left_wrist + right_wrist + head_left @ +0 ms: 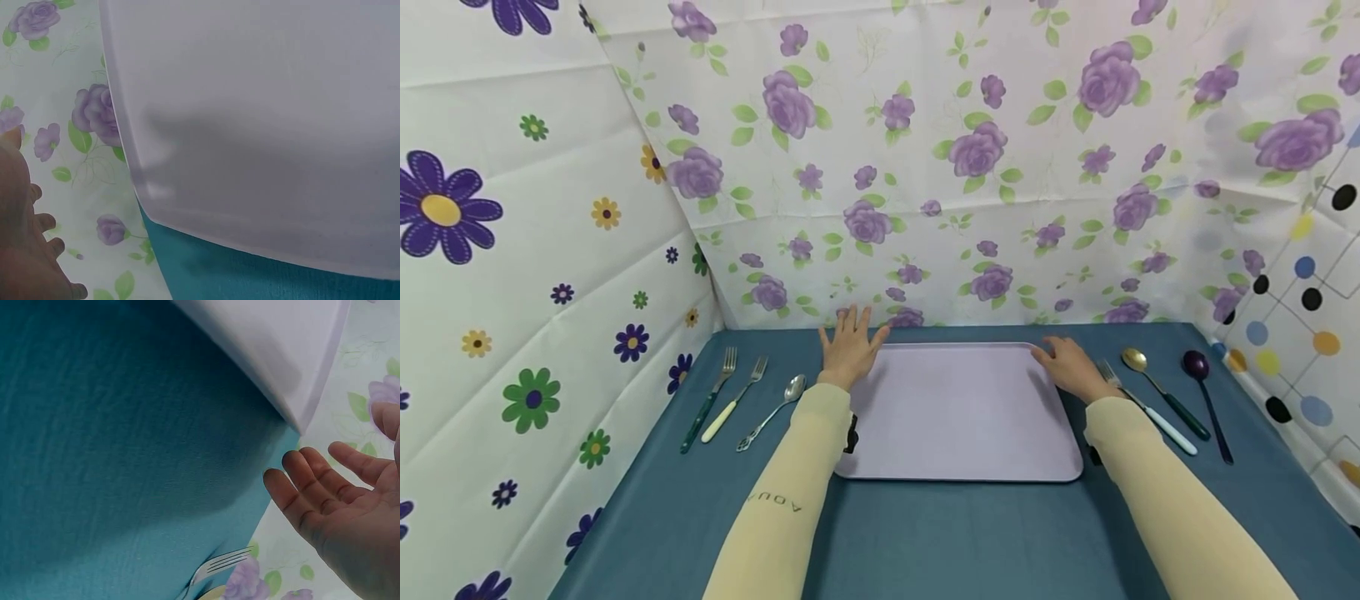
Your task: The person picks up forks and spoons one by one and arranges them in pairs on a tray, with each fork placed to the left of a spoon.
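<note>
A pale lilac rectangular tray lies flat in the middle of the blue-green cloth. In the head view my left hand is at its far left corner, fingers straight and spread. The left wrist view shows that hand apart from the tray's edge. Around the far right corner hovers my right hand, its fingers slightly bent. In the right wrist view this hand holds nothing, and a gap shows between its fingertips and the tray corner.
Left of the tray lie a green-handled fork, a cream-handled fork and a silver spoon. On the right are a pale-handled fork, a gold spoon with a dark green handle and a dark purple spoon. Flowered sheeting hangs behind.
</note>
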